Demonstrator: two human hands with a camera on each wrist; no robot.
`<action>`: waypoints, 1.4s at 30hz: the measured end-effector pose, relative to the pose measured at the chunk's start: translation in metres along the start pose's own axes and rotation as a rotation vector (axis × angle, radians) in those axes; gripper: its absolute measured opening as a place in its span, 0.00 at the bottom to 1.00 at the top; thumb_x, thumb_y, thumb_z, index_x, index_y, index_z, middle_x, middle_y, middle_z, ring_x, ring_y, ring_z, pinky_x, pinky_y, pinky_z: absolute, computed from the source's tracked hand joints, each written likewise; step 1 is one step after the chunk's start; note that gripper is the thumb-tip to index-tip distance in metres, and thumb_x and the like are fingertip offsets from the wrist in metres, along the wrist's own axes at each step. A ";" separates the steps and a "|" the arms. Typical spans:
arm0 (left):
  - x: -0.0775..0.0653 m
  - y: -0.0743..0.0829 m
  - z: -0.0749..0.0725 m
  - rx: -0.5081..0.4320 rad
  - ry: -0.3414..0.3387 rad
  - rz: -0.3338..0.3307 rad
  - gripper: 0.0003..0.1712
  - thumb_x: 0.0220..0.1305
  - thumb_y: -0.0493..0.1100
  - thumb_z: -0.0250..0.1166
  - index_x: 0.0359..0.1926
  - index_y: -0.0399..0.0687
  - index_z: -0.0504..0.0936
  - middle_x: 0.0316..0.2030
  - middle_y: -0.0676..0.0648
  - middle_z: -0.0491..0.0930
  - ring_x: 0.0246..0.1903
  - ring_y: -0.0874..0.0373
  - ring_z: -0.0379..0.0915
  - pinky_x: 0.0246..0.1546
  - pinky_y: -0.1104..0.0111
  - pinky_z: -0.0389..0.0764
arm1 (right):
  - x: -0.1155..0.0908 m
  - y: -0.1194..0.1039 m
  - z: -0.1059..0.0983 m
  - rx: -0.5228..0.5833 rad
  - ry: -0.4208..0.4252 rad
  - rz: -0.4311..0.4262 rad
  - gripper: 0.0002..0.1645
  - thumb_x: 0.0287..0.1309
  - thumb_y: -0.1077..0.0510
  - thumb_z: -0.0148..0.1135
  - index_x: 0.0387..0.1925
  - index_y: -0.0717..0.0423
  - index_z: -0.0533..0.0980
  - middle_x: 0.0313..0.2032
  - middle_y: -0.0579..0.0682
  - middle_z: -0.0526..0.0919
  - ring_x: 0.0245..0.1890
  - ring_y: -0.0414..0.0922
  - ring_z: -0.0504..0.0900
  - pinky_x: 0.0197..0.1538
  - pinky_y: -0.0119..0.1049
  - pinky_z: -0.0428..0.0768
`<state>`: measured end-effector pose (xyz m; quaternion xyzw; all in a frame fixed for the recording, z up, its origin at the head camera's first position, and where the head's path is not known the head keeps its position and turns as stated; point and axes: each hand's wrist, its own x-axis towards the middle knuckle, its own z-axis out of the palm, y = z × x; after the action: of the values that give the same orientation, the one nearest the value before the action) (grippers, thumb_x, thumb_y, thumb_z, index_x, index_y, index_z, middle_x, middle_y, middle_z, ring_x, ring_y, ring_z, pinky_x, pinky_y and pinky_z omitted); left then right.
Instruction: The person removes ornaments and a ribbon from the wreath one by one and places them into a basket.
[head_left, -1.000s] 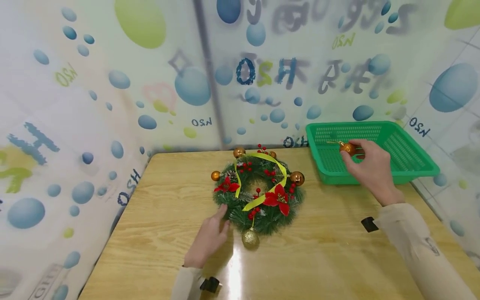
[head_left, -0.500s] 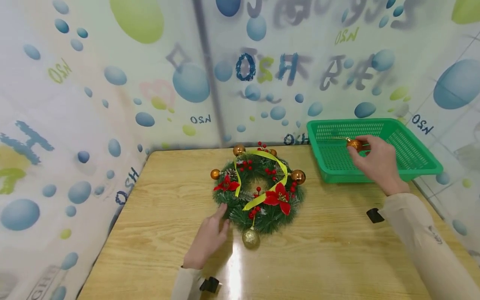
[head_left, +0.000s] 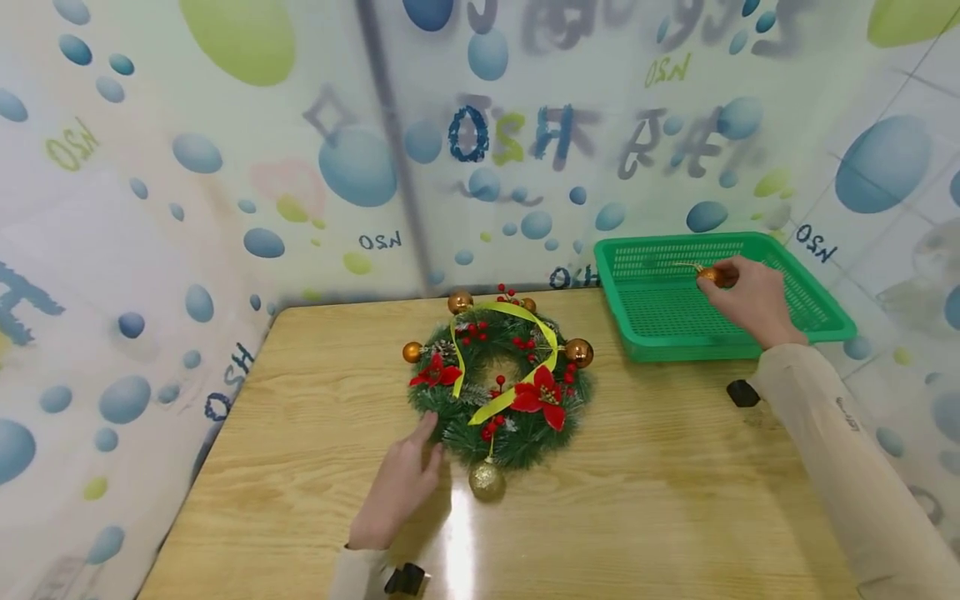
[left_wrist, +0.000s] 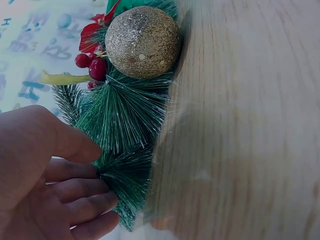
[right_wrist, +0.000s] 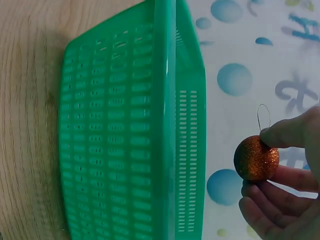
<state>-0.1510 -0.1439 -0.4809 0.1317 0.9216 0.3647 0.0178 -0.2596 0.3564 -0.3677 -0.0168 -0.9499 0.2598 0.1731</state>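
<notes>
The glittery orange ball (head_left: 708, 276) is at the right of the head view, above the green basket (head_left: 690, 347). The grip of the right hand (head_left: 754, 302) pinches it between thumb and fingers. Near the frame's centre, a wreath (head_left: 528, 442) with a yellow ribbon (head_left: 491, 407) lies on the table (head_left: 615, 517). The left hand (head_left: 397, 483) has a relaxed grip, fingers touching the wreath's lower-left edge, near a gold ball (head_left: 487, 482) at lower centre.

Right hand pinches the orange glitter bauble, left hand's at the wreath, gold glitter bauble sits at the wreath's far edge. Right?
Wrong edge: the head view shows the gold glitter bauble at the near edge of the wreath. The rest stands.
</notes>
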 end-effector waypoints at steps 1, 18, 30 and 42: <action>0.000 0.000 0.000 0.002 0.002 0.002 0.34 0.73 0.35 0.56 0.75 0.32 0.59 0.74 0.31 0.58 0.08 0.69 0.54 0.13 0.76 0.70 | 0.001 0.003 0.000 0.001 -0.007 0.011 0.30 0.71 0.49 0.54 0.55 0.74 0.74 0.47 0.75 0.81 0.45 0.65 0.79 0.47 0.61 0.75; -0.003 -0.001 0.000 0.013 0.003 0.020 0.34 0.72 0.34 0.56 0.75 0.33 0.59 0.74 0.31 0.57 0.08 0.68 0.54 0.17 0.76 0.73 | 0.020 0.032 0.004 0.009 -0.069 0.072 0.33 0.72 0.49 0.53 0.57 0.79 0.72 0.50 0.77 0.77 0.47 0.68 0.76 0.49 0.66 0.75; -0.002 0.002 0.001 -0.018 0.011 0.028 0.33 0.71 0.32 0.55 0.74 0.31 0.60 0.74 0.30 0.58 0.08 0.68 0.55 0.09 0.76 0.67 | 0.022 0.036 0.005 0.003 -0.063 0.093 0.34 0.72 0.49 0.53 0.58 0.80 0.70 0.50 0.78 0.77 0.47 0.69 0.76 0.49 0.66 0.75; -0.002 0.003 0.001 0.000 -0.001 0.003 0.34 0.73 0.35 0.54 0.76 0.33 0.57 0.75 0.32 0.56 0.08 0.69 0.54 0.09 0.76 0.67 | 0.019 0.045 0.008 -0.028 -0.008 0.133 0.34 0.71 0.48 0.51 0.59 0.78 0.71 0.52 0.80 0.76 0.51 0.72 0.74 0.55 0.69 0.71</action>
<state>-0.1479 -0.1417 -0.4803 0.1332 0.9214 0.3645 0.0178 -0.2827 0.3937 -0.3906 -0.0815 -0.9509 0.2573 0.1513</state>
